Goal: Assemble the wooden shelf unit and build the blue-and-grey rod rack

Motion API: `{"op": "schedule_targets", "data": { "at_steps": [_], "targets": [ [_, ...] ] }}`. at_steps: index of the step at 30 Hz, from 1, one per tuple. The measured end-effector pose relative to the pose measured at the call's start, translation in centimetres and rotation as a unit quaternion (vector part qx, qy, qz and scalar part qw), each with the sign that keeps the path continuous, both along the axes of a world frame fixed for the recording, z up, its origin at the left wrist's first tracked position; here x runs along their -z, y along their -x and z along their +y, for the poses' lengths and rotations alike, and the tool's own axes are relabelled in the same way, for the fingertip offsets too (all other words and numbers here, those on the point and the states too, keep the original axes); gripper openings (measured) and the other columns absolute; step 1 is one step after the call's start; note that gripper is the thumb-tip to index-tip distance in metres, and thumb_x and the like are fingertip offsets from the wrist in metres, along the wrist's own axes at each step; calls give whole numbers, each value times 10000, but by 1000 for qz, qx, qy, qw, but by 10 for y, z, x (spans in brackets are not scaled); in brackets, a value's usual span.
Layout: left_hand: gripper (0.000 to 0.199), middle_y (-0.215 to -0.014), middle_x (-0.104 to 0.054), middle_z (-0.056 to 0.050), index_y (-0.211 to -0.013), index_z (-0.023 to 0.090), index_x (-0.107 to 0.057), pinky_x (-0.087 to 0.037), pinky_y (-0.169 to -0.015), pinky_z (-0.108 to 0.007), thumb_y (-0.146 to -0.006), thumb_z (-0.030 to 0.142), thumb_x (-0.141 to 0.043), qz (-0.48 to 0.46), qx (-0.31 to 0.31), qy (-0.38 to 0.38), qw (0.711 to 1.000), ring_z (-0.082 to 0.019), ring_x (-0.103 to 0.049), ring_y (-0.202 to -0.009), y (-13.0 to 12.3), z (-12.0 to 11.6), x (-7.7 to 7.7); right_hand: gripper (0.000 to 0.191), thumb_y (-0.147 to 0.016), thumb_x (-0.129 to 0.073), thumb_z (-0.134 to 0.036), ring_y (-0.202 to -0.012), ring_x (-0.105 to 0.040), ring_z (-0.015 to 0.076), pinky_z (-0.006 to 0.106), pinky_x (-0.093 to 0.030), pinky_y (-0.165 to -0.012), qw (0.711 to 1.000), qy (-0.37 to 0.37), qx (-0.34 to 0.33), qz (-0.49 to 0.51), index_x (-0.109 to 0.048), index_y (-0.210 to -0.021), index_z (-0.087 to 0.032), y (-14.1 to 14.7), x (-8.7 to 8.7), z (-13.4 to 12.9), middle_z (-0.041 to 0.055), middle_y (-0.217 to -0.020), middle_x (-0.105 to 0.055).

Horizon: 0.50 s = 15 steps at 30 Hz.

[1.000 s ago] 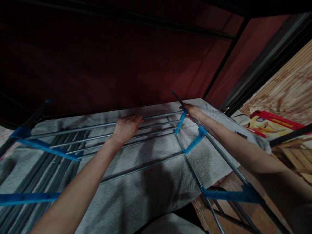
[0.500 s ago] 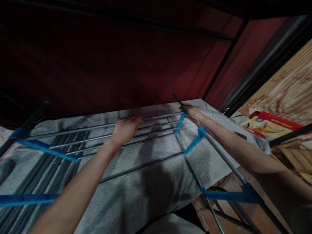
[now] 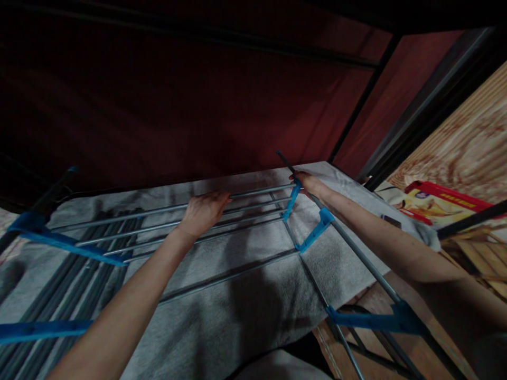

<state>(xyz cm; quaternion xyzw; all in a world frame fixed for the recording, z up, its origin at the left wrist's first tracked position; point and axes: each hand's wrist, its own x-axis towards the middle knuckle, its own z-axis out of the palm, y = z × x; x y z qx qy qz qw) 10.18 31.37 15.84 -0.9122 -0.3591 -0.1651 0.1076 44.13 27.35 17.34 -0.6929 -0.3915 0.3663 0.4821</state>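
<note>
A half-built rack of grey metal tubes and blue plastic brackets lies across the view. My left hand (image 3: 206, 210) is closed over the rearmost crosswise metal tube (image 3: 257, 192), near its middle. My right hand (image 3: 308, 184) wraps round a side tube (image 3: 366, 259) just where a blue bracket (image 3: 292, 200) joins it; some of its fingers are hidden behind. The crosswise tubes run left to another blue bracket (image 3: 71, 241). A second blue bracket (image 3: 316, 230) sits nearer me on the right, with one more (image 3: 368, 320) below it.
Several loose grey tubes (image 3: 59, 285) lie at the left on a grey cloth (image 3: 253, 285). A dark red panel (image 3: 237, 121) with a black frame stands behind. At the right are a red and yellow box (image 3: 443, 203) and a dark flat object (image 3: 391, 220).
The left end of the rack, with its blue bracket, has shifted slightly left and down. Both hands keep their hold and have hardly moved.
</note>
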Motion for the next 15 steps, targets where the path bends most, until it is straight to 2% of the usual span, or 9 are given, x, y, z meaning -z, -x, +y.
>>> {"op": "schedule_targets", "data": {
  "at_steps": [4, 7, 11, 15],
  "targets": [
    [445, -1039, -721, -119, -1166, 206, -660, -467, -689, -366, -1034, 420, -292, 8, -19, -15, 1000, -283, -691, -898, 2, -5, -9, 164, -940, -490, -286, -694, -575, 132, 230, -533, -677, 1000, 3, -8, -6, -617, -890, -194, 2, -2, -2, 21, -794, -613],
    [428, -1028, -719, -108, -1136, 205, -664, -465, -716, -356, -1034, 424, -311, 10, -21, -6, 1000, -266, -688, -919, 2, -8, -14, 133, -886, -640, -319, -696, -584, 132, 224, -527, -680, 999, 0, -33, -31, -602, -871, -193, 3, -1, -5, 5, -757, -619],
    [410, -1064, -725, -88, -1146, 213, -663, -464, -742, -346, -1042, 406, -317, 12, -12, 16, 1000, -243, -685, -963, 2, -8, -13, 257, -746, -804, -306, -715, -596, 137, 214, -513, -653, 995, 11, -85, -54, -634, -898, -187, -2, -1, -9, 1, -754, -632],
    [386, -1099, -721, -91, -1184, 225, -664, -466, -767, -336, -1030, 420, -368, 6, -12, 28, 1000, -233, -680, -1000, 6, -9, -14, 382, -670, -847, -248, -749, -619, 152, 228, -526, -643, 995, 39, -84, -34, -657, -997, -193, -1, -9, -14, 19, -829, -654]
  ]
}}
